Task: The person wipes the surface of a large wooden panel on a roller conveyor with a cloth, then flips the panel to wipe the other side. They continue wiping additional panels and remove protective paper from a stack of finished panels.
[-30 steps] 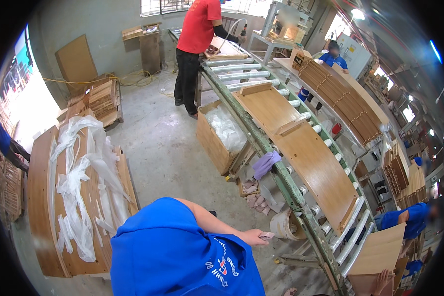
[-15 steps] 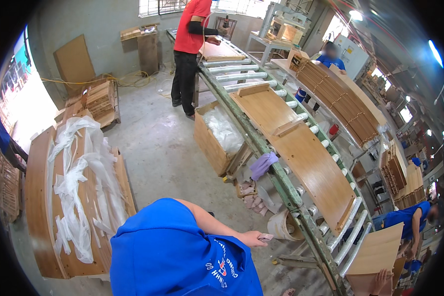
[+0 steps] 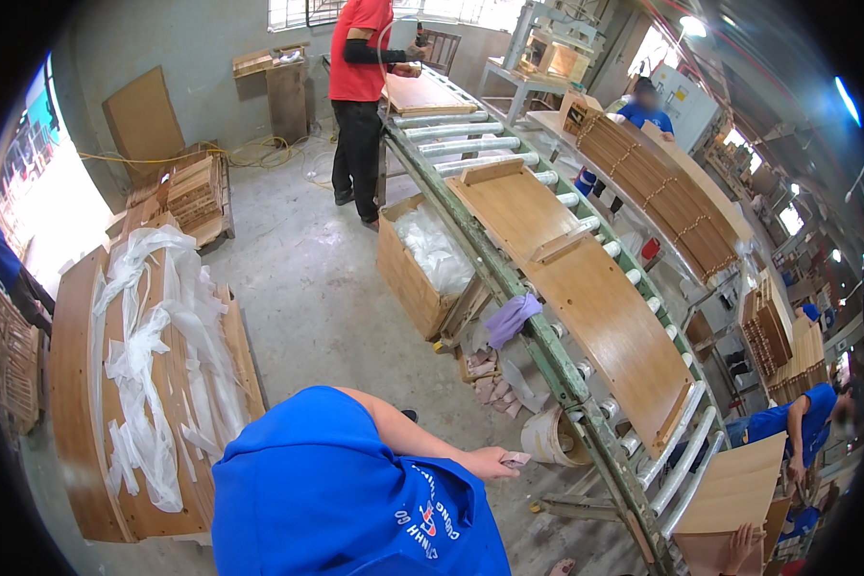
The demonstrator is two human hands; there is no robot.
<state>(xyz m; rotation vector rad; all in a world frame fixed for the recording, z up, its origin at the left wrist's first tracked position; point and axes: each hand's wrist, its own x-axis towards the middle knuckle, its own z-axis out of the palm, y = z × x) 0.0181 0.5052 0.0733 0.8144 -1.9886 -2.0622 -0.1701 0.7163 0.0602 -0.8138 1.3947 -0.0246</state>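
My left arm reaches across from the blue sleeve, and my left hand [image 3: 491, 463] is closed on a small pinkish cloth [image 3: 515, 460]. It is held low, left of a white bucket [image 3: 550, 438] and the roller conveyor [image 3: 566, 384]. At the lower right, what appears to be my right hand [image 3: 740, 548] lies with fingers stretched on a pale wooden board [image 3: 725, 488]; its wrist is out of view. That board slants past the conveyor's near end. A long brown wooden panel [image 3: 610, 326] with crosspieces rests on the rollers.
A purple cloth [image 3: 514, 321] hangs over the conveyor rail. Below stands a wooden crate [image 3: 408, 278] of clear plastic. Brown panels [image 3: 72, 384] under plastic wrap are stacked left. A person in red [image 3: 360, 86] works at the far end; another in blue [image 3: 787, 422] bends at the right.
My left hand has shifted very slightly left, still with the cloth. The person in red has moved a little left, and the bending person at the right has shifted an arm.
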